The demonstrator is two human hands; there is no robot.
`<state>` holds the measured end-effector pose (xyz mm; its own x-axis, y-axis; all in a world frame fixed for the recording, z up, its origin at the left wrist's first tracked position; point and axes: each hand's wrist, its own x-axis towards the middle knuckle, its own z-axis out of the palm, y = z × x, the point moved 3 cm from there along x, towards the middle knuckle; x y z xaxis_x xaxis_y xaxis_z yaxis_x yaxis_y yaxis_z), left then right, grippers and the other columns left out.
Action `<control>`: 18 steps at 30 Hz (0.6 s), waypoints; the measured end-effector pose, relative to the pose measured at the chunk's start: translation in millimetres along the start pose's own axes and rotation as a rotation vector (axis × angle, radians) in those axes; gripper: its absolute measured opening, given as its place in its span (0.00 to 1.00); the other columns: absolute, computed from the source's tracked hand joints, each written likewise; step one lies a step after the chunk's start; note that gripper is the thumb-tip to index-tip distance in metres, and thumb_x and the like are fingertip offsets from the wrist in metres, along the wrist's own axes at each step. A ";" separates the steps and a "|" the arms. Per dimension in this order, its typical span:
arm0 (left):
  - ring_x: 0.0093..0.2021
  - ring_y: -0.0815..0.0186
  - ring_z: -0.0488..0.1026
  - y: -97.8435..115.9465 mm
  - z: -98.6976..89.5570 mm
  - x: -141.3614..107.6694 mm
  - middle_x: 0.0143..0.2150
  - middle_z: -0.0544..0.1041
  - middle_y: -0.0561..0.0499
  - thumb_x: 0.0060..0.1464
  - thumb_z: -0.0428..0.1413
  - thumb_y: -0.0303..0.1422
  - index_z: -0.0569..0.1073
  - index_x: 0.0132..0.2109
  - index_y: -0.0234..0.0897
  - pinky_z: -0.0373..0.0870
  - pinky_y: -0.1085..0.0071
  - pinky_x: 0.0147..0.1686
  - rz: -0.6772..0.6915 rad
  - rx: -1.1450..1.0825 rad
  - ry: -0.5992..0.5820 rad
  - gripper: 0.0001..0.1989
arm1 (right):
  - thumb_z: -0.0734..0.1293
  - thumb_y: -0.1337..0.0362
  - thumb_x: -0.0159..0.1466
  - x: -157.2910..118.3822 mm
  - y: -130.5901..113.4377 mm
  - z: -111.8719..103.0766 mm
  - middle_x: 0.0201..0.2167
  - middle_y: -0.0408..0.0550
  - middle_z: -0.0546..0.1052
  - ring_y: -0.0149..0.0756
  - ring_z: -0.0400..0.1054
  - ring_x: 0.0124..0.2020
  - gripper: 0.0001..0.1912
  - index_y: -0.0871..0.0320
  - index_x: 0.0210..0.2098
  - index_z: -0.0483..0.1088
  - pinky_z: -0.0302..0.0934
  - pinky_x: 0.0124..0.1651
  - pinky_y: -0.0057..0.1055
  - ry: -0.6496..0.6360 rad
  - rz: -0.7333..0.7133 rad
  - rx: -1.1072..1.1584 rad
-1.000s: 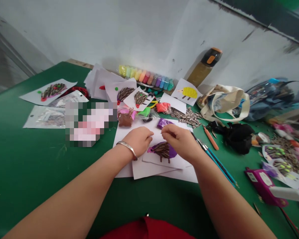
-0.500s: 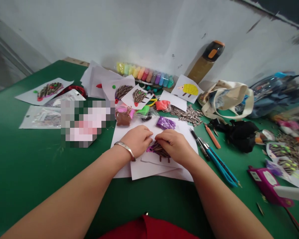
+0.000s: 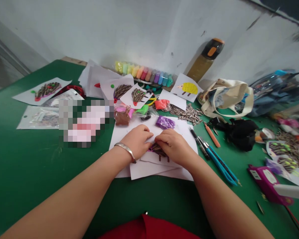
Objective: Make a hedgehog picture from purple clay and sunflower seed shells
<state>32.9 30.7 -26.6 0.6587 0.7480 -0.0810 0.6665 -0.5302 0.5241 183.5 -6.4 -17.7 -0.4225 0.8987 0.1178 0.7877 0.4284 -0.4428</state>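
A hedgehog figure (image 3: 159, 151) covered in dark seeds, with a purple face and brown legs, lies on white paper sheets (image 3: 147, 171). My left hand (image 3: 138, 141), with a silver bracelet at the wrist, is at its face, thumb and fingers drawn together. Over the figure's upper right part is my right hand (image 3: 173, 144), its fingers pinched close to the left fingertips. Anything between the fingers is too small or hidden to make out. A purple clay packet (image 3: 165, 122) lies just beyond the hands.
Sunflower seeds (image 3: 186, 113), a brown clay packet (image 3: 122, 118) and other clay packets lie behind the sheets. To the right are a blue cutter (image 3: 220, 164), an orange tool (image 3: 212, 134) and a magenta glue gun (image 3: 267, 182). A bottle (image 3: 205, 59) leans against the wall.
My left hand's fingertips have shifted slightly right and down, covering more of the figure's face. My right hand has barely moved, and the view has shifted slightly.
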 end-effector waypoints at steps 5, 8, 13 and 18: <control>0.51 0.58 0.68 0.4 2.7 0.4 0.48 0.72 0.45 0.54 0.53 0.27 0.77 0.42 0.35 0.64 0.63 0.55 -0.009 -0.007 0.009 0.10 | 0.62 0.72 0.65 2.3 0.5 0.4 0.29 0.48 0.74 0.35 0.64 0.36 0.12 0.58 0.30 0.76 0.56 0.40 0.30 -0.020 0.008 -0.001; 0.51 0.57 0.68 1.3 2.9 -0.1 0.47 0.72 0.45 0.55 0.53 0.28 0.77 0.42 0.35 0.64 0.62 0.55 -0.003 -0.009 0.021 0.10 | 0.63 0.74 0.63 4.2 -1.5 1.4 0.28 0.47 0.74 0.36 0.63 0.35 0.12 0.59 0.29 0.77 0.56 0.40 0.31 -0.041 -0.006 -0.039; 0.49 0.58 0.69 2.3 2.3 -0.1 0.44 0.72 0.46 0.55 0.53 0.29 0.77 0.40 0.37 0.65 0.62 0.53 0.014 -0.010 0.029 0.08 | 0.63 0.75 0.62 6.6 -6.3 2.6 0.28 0.48 0.75 0.36 0.63 0.34 0.12 0.59 0.29 0.77 0.55 0.41 0.32 -0.043 -0.048 -0.071; 0.49 0.59 0.69 1.0 1.4 0.0 0.45 0.72 0.46 0.55 0.53 0.29 0.77 0.40 0.37 0.65 0.63 0.53 0.005 -0.022 0.024 0.09 | 0.62 0.74 0.63 5.2 -3.3 -2.7 0.26 0.47 0.76 0.36 0.64 0.32 0.13 0.58 0.29 0.77 0.55 0.42 0.33 -0.066 -0.084 -0.082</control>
<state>34.0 29.7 -27.3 0.6533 0.7549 -0.0583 0.6552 -0.5251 0.5432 179.8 -2.9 -13.3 -0.5148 0.8524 0.0912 0.7813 0.5103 -0.3593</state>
